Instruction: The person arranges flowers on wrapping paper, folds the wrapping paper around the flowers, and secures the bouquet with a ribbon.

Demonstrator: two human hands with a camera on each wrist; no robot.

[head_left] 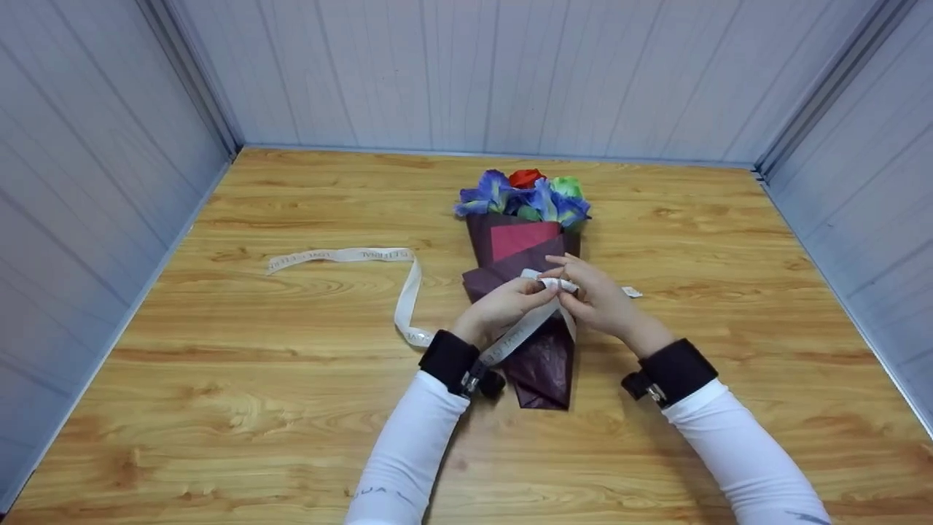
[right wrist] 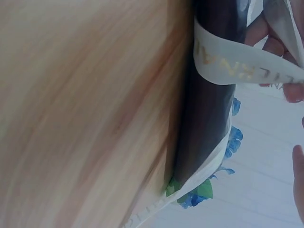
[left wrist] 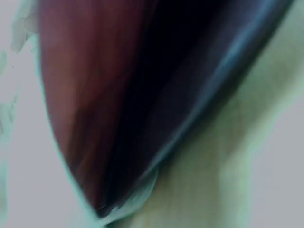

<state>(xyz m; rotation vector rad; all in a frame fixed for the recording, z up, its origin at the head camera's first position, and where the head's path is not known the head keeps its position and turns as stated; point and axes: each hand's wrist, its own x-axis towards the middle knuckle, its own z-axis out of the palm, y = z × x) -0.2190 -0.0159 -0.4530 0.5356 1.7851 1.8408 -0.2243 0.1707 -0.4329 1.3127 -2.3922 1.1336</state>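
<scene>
A bouquet wrapped in dark purple paper (head_left: 543, 364) lies on the table, its blue (head_left: 490, 193), red (head_left: 526, 178) and green (head_left: 568, 187) flowers toward the back wall. Over the middle of the wrap, my left hand (head_left: 504, 306) and right hand (head_left: 594, 297) meet and pinch a bunched part of a white ribbon (head_left: 519, 337) printed with lettering. In the right wrist view the ribbon (right wrist: 223, 59) curves round the dark wrap (right wrist: 204, 118), with fingers (right wrist: 257, 29) behind it. Blurred wrapping paper (left wrist: 95, 71) fills much of the left wrist view.
A long tail of the ribbon (head_left: 386, 254) trails over the wooden table (head_left: 255, 408) to the left. A short white ribbon end (head_left: 632, 292) shows right of the right hand. Pale panel walls (head_left: 466, 80) enclose the back and both sides.
</scene>
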